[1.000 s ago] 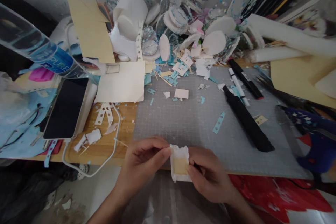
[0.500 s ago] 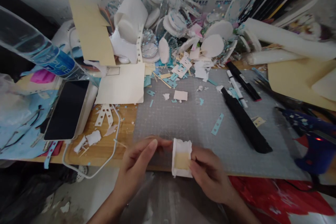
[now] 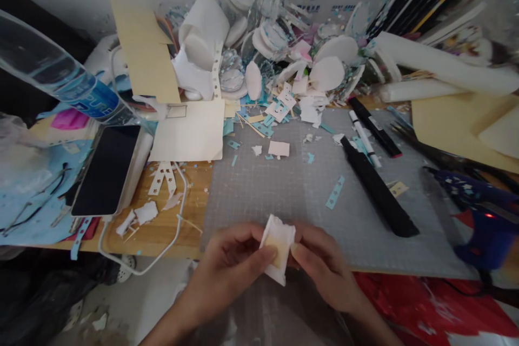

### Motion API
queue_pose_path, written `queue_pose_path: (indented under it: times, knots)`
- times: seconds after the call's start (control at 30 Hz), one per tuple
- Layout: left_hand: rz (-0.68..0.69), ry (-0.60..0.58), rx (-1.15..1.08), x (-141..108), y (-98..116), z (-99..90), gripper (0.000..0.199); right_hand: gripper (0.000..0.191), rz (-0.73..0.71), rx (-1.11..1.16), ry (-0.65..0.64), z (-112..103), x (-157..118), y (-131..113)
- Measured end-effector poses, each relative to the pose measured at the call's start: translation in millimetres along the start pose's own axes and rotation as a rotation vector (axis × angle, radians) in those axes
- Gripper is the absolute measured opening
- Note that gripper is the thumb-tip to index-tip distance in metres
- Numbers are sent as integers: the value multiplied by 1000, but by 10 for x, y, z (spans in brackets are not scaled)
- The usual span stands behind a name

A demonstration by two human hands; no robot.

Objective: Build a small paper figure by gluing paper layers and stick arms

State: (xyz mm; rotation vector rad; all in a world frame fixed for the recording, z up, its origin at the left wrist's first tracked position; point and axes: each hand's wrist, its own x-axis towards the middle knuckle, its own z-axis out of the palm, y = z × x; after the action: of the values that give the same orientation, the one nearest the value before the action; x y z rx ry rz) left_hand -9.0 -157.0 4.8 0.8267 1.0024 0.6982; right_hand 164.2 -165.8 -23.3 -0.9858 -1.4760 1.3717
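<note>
Between my two hands, over the front edge of the grey cutting mat [image 3: 259, 194], is a small rectangular paper piece [image 3: 279, 230] with white raised edges and a yellowish middle, tilted a little. My left hand [image 3: 239, 259] is closed on its left side, thumb pressed on the yellow part. My right hand [image 3: 320, 259] pinches its right edge between thumb and fingers. Farther back on the mat lie a small pale card [image 3: 279, 148] and a blue punched paper strip [image 3: 335, 192].
A black tapered object [image 3: 377, 189], markers [image 3: 375, 127] and a blue glue gun [image 3: 482, 216] with a red light lie to the right. On the left are a phone [image 3: 107, 170], a white cable [image 3: 178, 227] and a water bottle [image 3: 60, 70]. White discs [image 3: 328, 73] crowd the back.
My left hand has moved right and taken hold of the paper piece, its thumb now on the yellow middle. The piece has tilted clockwise, and my right hand still grips it.
</note>
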Motion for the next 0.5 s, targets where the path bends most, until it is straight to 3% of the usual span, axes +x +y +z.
queue_pose_path:
  times: [0.17,0.3,0.5]
  knots:
    - [-3,-70,32,2,33,-13,20,30,-20,-85,59,14,9,-10]
    - [76,-36,53,10,8,4,11,30,-8,-158,139,42,44,-20]
    - [184,57,130,26,-34,24,22,19,-3,-213,237,61,-5,-27]
